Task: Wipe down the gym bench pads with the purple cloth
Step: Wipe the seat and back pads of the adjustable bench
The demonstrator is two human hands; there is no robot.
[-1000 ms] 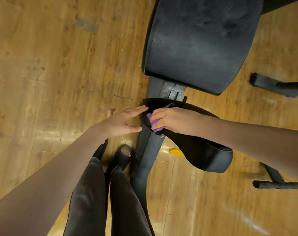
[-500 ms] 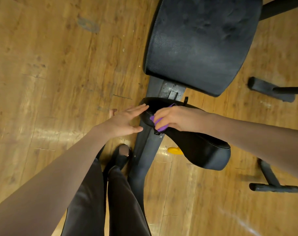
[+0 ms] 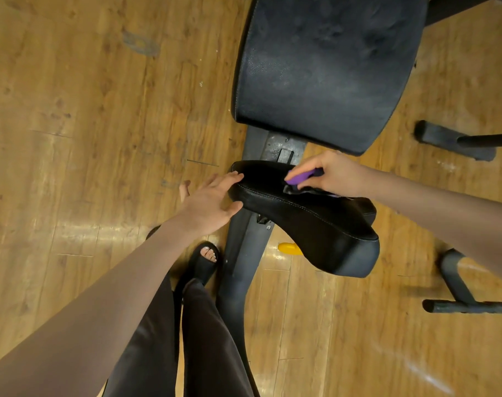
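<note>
The small black seat pad (image 3: 310,222) of the gym bench tilts across the middle of the view. My right hand (image 3: 334,174) grips the purple cloth (image 3: 301,176) and holds it on the pad's upper face near its far end. Only a bit of the cloth shows between the fingers. My left hand (image 3: 211,203) rests with straight fingers against the pad's left tip. The large black back pad (image 3: 327,67) lies beyond, at the top of the view.
The bench's dark metal frame (image 3: 238,270) runs down under the seat pad beside my legs and sandalled foot (image 3: 205,260). Black frame feet (image 3: 467,306) stand on the wooden floor at right. A yellow object (image 3: 288,249) lies under the seat pad.
My right hand has slid the cloth rightward along the seat pad, away from its left tip. My left hand has stayed at the tip.
</note>
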